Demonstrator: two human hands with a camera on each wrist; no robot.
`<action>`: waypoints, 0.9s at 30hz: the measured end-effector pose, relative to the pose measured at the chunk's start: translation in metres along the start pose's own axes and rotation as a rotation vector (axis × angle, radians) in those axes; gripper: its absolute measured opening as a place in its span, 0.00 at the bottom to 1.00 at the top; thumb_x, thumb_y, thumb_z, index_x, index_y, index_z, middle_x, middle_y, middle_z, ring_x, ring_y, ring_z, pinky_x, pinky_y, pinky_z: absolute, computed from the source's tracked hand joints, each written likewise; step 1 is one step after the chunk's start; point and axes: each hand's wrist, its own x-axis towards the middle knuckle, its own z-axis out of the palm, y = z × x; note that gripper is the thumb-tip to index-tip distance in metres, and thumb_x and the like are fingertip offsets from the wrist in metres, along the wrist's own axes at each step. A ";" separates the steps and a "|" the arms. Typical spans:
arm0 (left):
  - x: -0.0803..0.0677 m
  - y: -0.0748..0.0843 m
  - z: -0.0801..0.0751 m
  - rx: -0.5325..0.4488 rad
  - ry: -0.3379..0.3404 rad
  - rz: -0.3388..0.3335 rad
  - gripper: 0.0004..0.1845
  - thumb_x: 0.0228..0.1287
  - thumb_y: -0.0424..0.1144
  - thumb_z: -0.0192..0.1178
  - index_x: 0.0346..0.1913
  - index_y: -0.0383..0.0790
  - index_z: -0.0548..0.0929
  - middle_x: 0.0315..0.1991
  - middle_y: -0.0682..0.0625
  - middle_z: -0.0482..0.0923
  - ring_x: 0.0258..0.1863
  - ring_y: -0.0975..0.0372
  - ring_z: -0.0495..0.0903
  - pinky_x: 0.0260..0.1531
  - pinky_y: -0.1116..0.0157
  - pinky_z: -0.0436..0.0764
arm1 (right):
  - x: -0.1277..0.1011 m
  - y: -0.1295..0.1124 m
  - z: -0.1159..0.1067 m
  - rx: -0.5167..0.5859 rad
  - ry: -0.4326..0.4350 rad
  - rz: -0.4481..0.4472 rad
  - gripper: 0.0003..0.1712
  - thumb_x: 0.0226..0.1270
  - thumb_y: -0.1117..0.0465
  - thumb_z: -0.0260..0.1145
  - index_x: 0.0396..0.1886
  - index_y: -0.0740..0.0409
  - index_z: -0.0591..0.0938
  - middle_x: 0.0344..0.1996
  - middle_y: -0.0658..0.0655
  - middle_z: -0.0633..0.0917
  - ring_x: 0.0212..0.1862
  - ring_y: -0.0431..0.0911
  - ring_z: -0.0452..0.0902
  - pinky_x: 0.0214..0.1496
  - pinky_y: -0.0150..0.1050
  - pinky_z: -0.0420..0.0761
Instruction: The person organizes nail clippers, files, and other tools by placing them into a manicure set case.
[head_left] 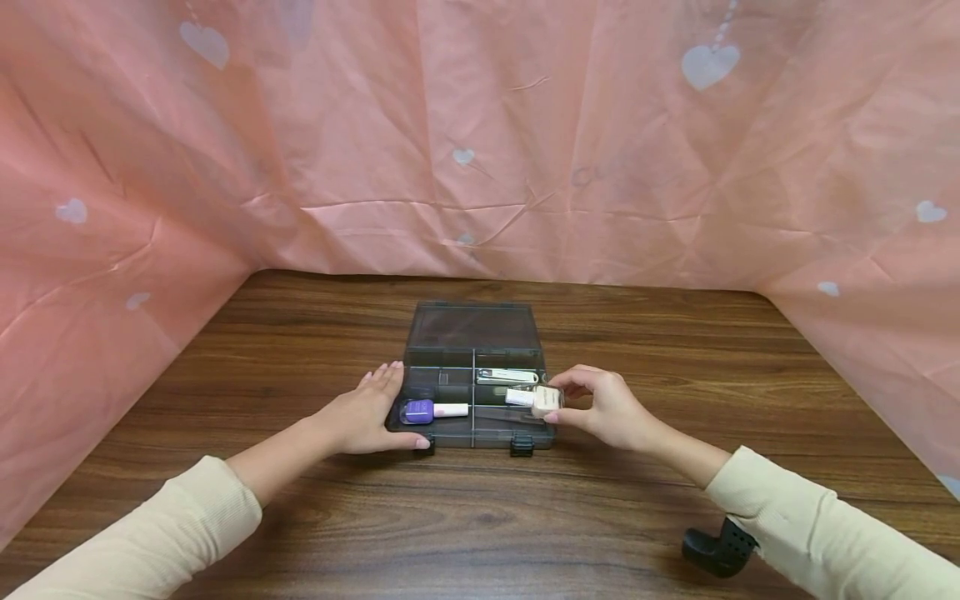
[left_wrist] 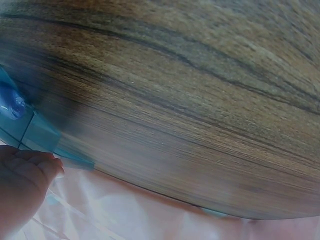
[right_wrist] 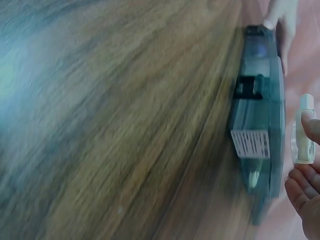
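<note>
Soft, even light fills the head view; both wrist views are blurred, bluish, streaking the brown wooden tabletop (left_wrist: pixel 190 100).

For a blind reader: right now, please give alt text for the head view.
A right hand holds a small pale bottle over an open grey box on a wooden table. The left hand steadies the box.

Two polish bottles (head_left: pixel 423 410), one organizer box (head_left: pixel 472 333), one clipper (head_left: pixel 507 377)
</note>
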 end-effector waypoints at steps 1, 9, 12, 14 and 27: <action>0.000 0.000 0.000 0.000 0.000 0.000 0.60 0.50 0.68 0.59 0.68 0.21 0.50 0.70 0.29 0.48 0.71 0.42 0.49 0.70 0.48 0.53 | 0.001 -0.002 0.002 0.005 -0.005 -0.002 0.18 0.47 0.63 0.75 0.40 0.64 0.83 0.35 0.54 0.84 0.38 0.44 0.77 0.43 0.43 0.82; -0.001 0.000 0.000 -0.003 -0.004 -0.002 0.60 0.50 0.68 0.59 0.69 0.21 0.50 0.70 0.28 0.48 0.71 0.41 0.49 0.70 0.48 0.53 | 0.008 -0.015 0.016 0.026 -0.037 -0.025 0.19 0.45 0.63 0.75 0.40 0.64 0.83 0.36 0.56 0.84 0.37 0.43 0.77 0.41 0.38 0.82; 0.000 0.000 0.000 -0.002 -0.002 -0.003 0.60 0.49 0.68 0.59 0.68 0.21 0.50 0.70 0.28 0.48 0.71 0.42 0.50 0.70 0.48 0.53 | 0.011 -0.019 0.021 0.035 -0.049 -0.031 0.19 0.45 0.63 0.75 0.40 0.64 0.83 0.34 0.55 0.83 0.37 0.42 0.76 0.39 0.35 0.81; 0.000 0.000 0.000 0.000 -0.002 -0.001 0.60 0.49 0.68 0.58 0.68 0.21 0.50 0.70 0.28 0.49 0.71 0.42 0.50 0.70 0.48 0.54 | 0.013 -0.021 0.025 0.033 -0.055 -0.037 0.19 0.45 0.62 0.75 0.40 0.63 0.83 0.34 0.54 0.83 0.36 0.42 0.75 0.38 0.33 0.81; -0.001 -0.001 0.001 -0.002 0.002 -0.002 0.60 0.49 0.68 0.59 0.69 0.21 0.50 0.70 0.28 0.49 0.71 0.41 0.50 0.70 0.48 0.53 | 0.033 -0.040 0.047 0.034 -0.088 -0.100 0.19 0.47 0.60 0.75 0.40 0.61 0.84 0.33 0.53 0.84 0.34 0.41 0.74 0.33 0.33 0.78</action>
